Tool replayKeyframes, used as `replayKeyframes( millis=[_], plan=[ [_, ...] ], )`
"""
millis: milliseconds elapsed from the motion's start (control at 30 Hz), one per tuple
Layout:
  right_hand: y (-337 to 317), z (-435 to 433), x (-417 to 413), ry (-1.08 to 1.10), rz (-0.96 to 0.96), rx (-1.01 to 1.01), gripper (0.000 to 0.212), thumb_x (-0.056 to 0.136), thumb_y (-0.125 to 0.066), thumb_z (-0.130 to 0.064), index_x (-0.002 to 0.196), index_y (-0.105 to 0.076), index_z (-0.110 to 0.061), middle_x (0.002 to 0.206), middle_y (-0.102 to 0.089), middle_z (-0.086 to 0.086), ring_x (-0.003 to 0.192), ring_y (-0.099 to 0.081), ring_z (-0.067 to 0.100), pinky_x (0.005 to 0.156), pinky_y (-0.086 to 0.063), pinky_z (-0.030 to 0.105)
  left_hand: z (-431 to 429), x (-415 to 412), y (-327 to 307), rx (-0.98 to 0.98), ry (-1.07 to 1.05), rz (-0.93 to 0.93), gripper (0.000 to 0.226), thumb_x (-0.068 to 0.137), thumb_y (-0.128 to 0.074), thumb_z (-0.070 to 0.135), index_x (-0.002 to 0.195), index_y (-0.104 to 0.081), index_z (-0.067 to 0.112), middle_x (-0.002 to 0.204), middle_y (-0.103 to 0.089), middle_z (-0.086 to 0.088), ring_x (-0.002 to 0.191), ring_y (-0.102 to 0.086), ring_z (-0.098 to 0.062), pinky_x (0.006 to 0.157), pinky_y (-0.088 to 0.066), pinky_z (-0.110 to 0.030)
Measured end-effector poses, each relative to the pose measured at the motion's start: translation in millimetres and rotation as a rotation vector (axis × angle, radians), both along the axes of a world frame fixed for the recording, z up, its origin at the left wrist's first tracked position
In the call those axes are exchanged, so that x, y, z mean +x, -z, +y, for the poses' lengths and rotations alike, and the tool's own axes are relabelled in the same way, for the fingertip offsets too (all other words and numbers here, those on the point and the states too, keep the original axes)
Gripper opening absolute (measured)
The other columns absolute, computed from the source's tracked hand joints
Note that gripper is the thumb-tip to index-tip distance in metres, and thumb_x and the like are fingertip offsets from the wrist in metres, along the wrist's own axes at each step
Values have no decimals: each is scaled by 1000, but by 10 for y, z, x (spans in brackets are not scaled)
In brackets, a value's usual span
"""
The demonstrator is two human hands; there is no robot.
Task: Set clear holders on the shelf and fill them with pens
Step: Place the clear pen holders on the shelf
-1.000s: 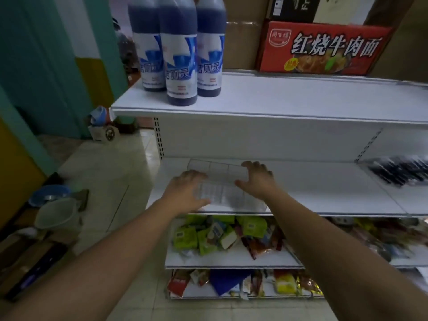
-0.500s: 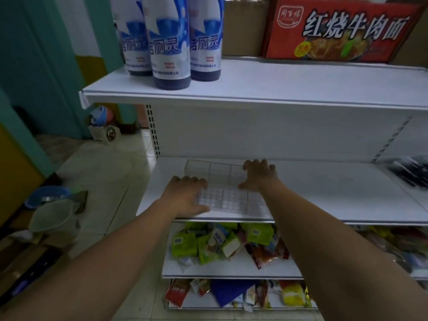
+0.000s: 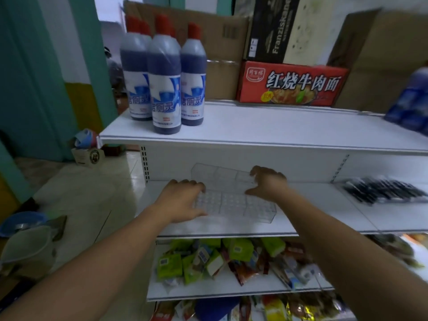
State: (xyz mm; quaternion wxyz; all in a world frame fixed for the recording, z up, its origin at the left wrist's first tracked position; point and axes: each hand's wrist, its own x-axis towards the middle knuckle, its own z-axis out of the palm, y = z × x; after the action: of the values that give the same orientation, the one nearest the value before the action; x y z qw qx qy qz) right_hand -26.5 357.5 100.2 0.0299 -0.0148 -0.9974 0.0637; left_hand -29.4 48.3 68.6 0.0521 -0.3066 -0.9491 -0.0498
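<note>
One clear holder (image 3: 234,202) is seen on the middle shelf (image 3: 312,214), toward its left end, its long side laid along the shelf front. It appears to rest on the shelf surface, though whether its full weight has been let down cannot be told. Its compartments are empty; no pen is seen in it. The placing step is therefore judged to be nearly done for this holder, while the filling is not yet begun, and any further holders are yet to be brought; none is seen elsewhere in view.

The holder is held at both ends. At its nine o'clock end the left hand (image 3: 183,200) is laid over the top, fingers bent across the rim and the thumb stretched along the near side. At its one o'clock corner the right hand (image 3: 266,184) is hooked over the rear wall, fingers curled down and the thumb spread along the top. Both forearms are stretched forward and slightly inward.

At three o'clock from the holder, well apart on the same level, a dark heap of pens (image 3: 382,193) is lying, blurred. At eleven o'clock, on the shelf above, bottles (image 3: 164,84) are stood together; at one o'clock a red carton (image 3: 291,83) is placed. At six o'clock, on the shelf below, snack packets (image 3: 220,258) are piled.
</note>
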Motion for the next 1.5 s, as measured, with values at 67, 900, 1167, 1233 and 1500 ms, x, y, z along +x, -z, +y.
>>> replayKeyframes(
  millis=[67, 900, 1167, 1233, 1500],
  plan=[
    [-261, 133, 305, 38, 24, -55, 73, 77, -82, -61, 133, -55, -24, 128, -67, -2, 117, -64, 23, 100, -50, 38, 124, 137, -241, 2, 39, 24, 73, 80, -62, 80, 137, -49, 36, 129, -63, 8, 116, -59, -18, 97, -43, -42],
    [-654, 1050, 5157, 922, 139, -184, 75, 68, -91, -57, 133, -56, -46, 116, -69, -15, 96, -62, 7, 83, -54, 33, 2324, 2407, -495, 139, 877, 93, 67, 80, -66, 75, 135, -52, 39, 122, -60, 22, 113, -57, -6, 90, -35, -32],
    [-358, 1948, 5556, 1058, 207, -219, 72, 69, -90, -57, 132, -56, -43, 111, -69, -17, 103, -65, 10, 85, -55, 35, 3448, 2676, -339, 115, 962, 42, 68, 81, -63, 78, 137, -49, 44, 128, -60, 25, 116, -54, -1, 103, -36, -32],
    [-298, 2191, 5582, 1070, 219, -233, 72, 69, -90, -58, 130, -56, -44, 111, -70, -17, 102, -65, 9, 84, -55, 34, 3708, 2704, -307, 117, 970, 43, 66, 81, -64, 77, 136, -50, 44, 127, -59, 25, 116, -54, -1, 103, -35, -32],
    [-128, 2948, 5556, 1118, 190, -238, 73, 67, -91, -58, 129, -56, -44, 115, -71, -15, 101, -67, 10, 86, -56, 37, 4632, 2565, -143, 66, 975, 17, 66, 77, -62, 81, 132, -50, 47, 121, -62, 25, 113, -57, -2, 102, -41, -35]
  ],
)
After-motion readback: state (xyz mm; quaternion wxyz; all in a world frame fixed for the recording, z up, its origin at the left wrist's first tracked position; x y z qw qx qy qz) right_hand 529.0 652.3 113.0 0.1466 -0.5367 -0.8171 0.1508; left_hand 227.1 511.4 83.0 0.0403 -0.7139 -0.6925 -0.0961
